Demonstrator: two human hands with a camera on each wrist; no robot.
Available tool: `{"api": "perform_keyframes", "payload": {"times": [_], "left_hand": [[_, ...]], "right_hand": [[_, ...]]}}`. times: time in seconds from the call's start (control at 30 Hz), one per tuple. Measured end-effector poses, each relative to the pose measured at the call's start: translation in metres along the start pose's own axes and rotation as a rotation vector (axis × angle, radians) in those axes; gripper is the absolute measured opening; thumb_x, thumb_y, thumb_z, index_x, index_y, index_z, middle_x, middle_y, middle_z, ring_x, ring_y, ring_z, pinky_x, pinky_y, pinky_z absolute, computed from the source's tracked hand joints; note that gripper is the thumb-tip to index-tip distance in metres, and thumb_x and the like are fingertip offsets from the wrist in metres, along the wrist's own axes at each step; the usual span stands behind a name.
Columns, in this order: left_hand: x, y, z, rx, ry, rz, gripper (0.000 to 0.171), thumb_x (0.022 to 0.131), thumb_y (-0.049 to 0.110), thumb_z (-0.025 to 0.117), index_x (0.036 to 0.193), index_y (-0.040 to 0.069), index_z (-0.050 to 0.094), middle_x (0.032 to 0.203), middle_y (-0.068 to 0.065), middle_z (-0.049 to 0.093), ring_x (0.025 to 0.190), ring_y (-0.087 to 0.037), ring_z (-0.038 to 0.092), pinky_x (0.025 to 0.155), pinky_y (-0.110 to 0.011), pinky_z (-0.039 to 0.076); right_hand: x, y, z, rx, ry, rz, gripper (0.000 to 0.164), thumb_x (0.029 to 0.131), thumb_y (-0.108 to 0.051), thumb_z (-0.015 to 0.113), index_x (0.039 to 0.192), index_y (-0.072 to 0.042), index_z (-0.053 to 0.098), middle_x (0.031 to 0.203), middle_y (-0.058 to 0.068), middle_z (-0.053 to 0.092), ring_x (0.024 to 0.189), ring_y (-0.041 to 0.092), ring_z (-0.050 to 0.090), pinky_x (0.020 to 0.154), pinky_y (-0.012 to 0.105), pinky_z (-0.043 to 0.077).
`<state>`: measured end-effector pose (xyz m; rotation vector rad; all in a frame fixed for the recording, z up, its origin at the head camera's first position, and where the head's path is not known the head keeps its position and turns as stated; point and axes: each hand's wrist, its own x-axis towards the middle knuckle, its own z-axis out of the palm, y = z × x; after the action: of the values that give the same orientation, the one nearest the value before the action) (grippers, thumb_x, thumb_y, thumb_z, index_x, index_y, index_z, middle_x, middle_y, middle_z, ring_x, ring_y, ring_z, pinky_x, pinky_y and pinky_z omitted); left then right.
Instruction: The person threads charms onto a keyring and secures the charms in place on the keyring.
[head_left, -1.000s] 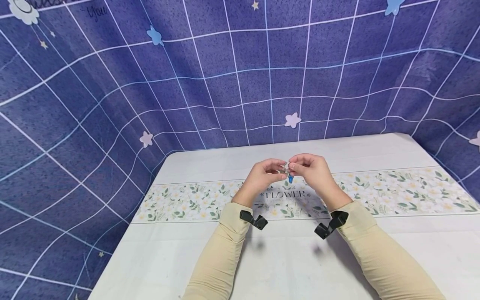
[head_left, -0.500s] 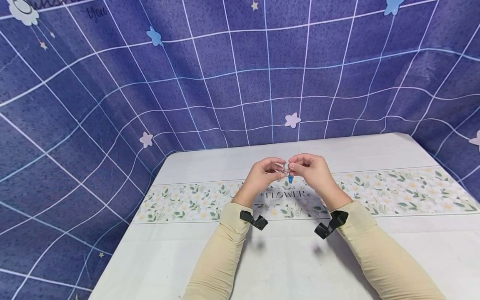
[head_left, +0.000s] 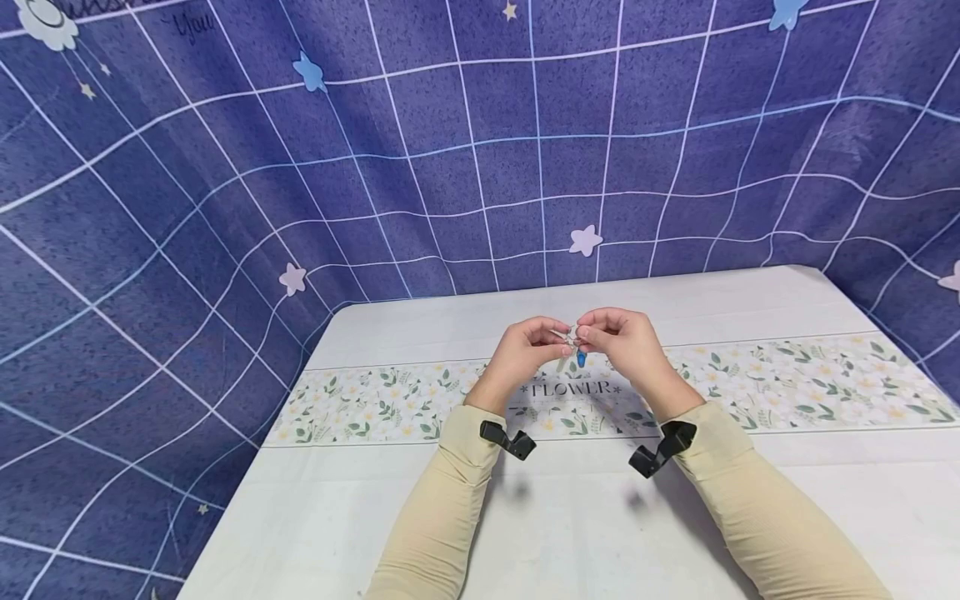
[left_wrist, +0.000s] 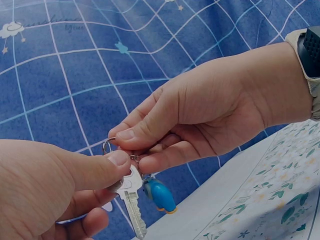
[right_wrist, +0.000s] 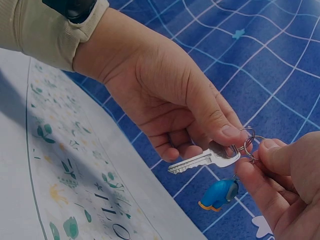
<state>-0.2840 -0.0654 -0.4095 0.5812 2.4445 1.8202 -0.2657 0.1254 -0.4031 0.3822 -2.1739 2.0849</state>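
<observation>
**Left hand (head_left: 525,350) on the key (right_wrist: 192,162), right hand (head_left: 628,342) on the ring (right_wrist: 249,144)!**

Head view first: the hands face each other above the floral strip (head_left: 390,400) of the table (head_left: 337,508), left at 9 o'clock, right at 3, fingertips nearly meeting. The blue charm (head_left: 581,359) dangles just below them at 6 o'clock, and further down that line sits the word FLOWER (head_left: 572,389). Beige sleeves (head_left: 450,483) carry black mounts (head_left: 508,439) at the cuffs, and star-printed blue cloth (head_left: 450,183) fills the 12 o'clock side.

Over to the left wrist, and what a close look! The left grip is clamped on the key's head, toothed blade pointing between 5 and 6 o'clock. The charm hangs at 4 o'clock from that head, orange at its lower end. The ring sits at 11 o'clock, its wire pinched in the right grip.

Right wrist now: the same double hold, from the other side! Here the blade points between 8 and 9 o'clock, the ring loops between the two thumbs, and the charm hangs at 5 o'clock from the key. The exact contact behind the thumbs is hidden.
</observation>
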Motion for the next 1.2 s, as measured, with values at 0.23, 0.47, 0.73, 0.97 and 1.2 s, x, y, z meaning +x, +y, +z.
{"api": "perform_keyframes", "payload": {"times": [0.23, 0.47, 0.73, 0.97, 1.2], "left_hand": [[-0.0002, 0.0005, -0.0009, 0.023, 0.007, -0.013, 0.026, 0.087, 0.01, 0.08, 0.112, 0.008, 0.075, 0.093, -0.01, 0.074, 0.081, -0.012, 0.066, 0.078, -0.027, 0.052], [-0.0002, 0.0, -0.0011, 0.039, 0.013, -0.048, 0.024, 0.088, 0.015, 0.08, 0.111, 0.01, 0.075, 0.093, -0.006, 0.074, 0.084, -0.014, 0.067, 0.08, -0.029, 0.053], [-0.0001, 0.0016, -0.0007, 0.036, 0.024, -0.077, 0.023, 0.088, 0.016, 0.08, 0.109, 0.008, 0.075, 0.092, -0.004, 0.073, 0.084, -0.013, 0.065, 0.079, -0.028, 0.052], [-0.001, 0.0029, 0.0, 0.025, 0.021, -0.084, 0.022, 0.09, 0.016, 0.078, 0.109, 0.005, 0.075, 0.092, -0.004, 0.073, 0.083, -0.011, 0.064, 0.077, -0.027, 0.051], [-0.0012, 0.003, -0.0003, 0.037, 0.021, -0.089, 0.022, 0.091, 0.018, 0.077, 0.108, 0.005, 0.076, 0.092, -0.003, 0.073, 0.083, -0.011, 0.064, 0.076, -0.027, 0.05]], "right_hand": [[-0.0008, -0.0011, 0.0007, 0.001, -0.003, 0.003, 0.018, 0.097, 0.001, 0.065, 0.107, 0.016, 0.064, 0.083, 0.008, 0.07, 0.072, 0.009, 0.07, 0.076, 0.028, 0.061], [-0.0014, -0.0019, 0.0009, -0.004, -0.006, 0.003, 0.018, 0.097, 0.001, 0.065, 0.108, 0.016, 0.064, 0.084, 0.006, 0.07, 0.072, 0.008, 0.071, 0.075, 0.028, 0.06], [-0.0006, -0.0013, 0.0011, 0.008, -0.009, 0.005, 0.018, 0.096, 0.002, 0.065, 0.108, 0.016, 0.064, 0.086, 0.009, 0.07, 0.072, 0.009, 0.071, 0.075, 0.028, 0.061], [-0.0007, 0.0, 0.0015, 0.01, -0.009, 0.005, 0.018, 0.096, 0.002, 0.065, 0.108, 0.016, 0.064, 0.084, 0.007, 0.07, 0.073, 0.009, 0.071, 0.076, 0.028, 0.061], [-0.0014, -0.0009, 0.0014, -0.005, -0.01, 0.012, 0.018, 0.097, 0.001, 0.065, 0.108, 0.015, 0.065, 0.087, 0.009, 0.071, 0.075, 0.01, 0.071, 0.076, 0.029, 0.061]]}}
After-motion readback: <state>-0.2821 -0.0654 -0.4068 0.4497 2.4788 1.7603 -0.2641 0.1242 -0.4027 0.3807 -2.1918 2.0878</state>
